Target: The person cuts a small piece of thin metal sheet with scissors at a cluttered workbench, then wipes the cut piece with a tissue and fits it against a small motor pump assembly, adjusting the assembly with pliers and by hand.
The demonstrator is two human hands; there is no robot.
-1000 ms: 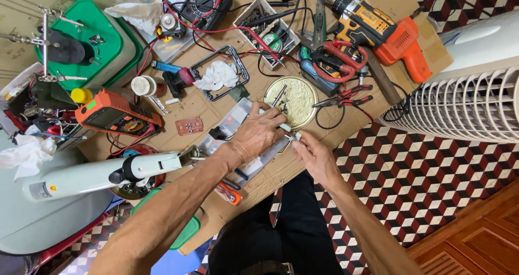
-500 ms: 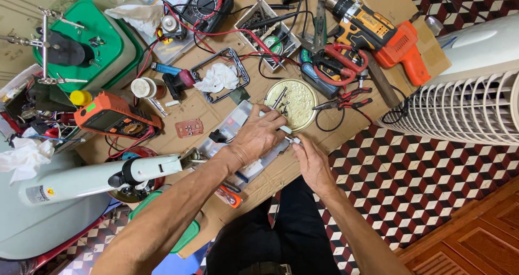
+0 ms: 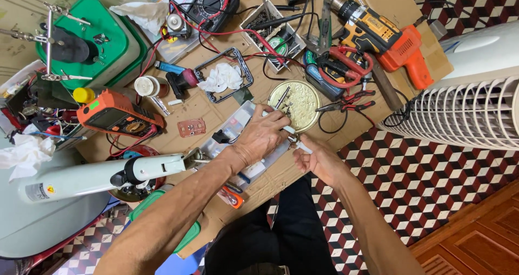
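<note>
A clear plastic compartment box (image 3: 244, 140) lies near the front edge of the cardboard-covered bench (image 3: 205, 110), and the left hand (image 3: 261, 138) rests on top of it, fingers curled down and pressing on its far end; whether they pinch anything small beneath cannot be told. The right hand (image 3: 319, 160) sits just beside it at the bench edge, thumb and fingers closed together around a small pale part (image 3: 300, 145) that reaches toward the left fingertips. To do this well, the left hand should keep the box pinned flat so it does not slide off the edge, while the right works in short, steady movements close to the lid. Just beyond the fingers stands a round brass-coloured tin lid (image 3: 298, 104) holding small bits. Farther out lie red-handled pliers (image 3: 346, 103), an orange and black cordless drill (image 3: 378, 37), an orange multimeter (image 3: 119, 118) with a small green sticker at its corner, and a green lidded box (image 3: 102, 42). At the left a white cylinder (image 3: 75, 179) carries a small yellow triangular warning label near its end, and a white fan grille (image 3: 465, 113) fills the right.
</note>
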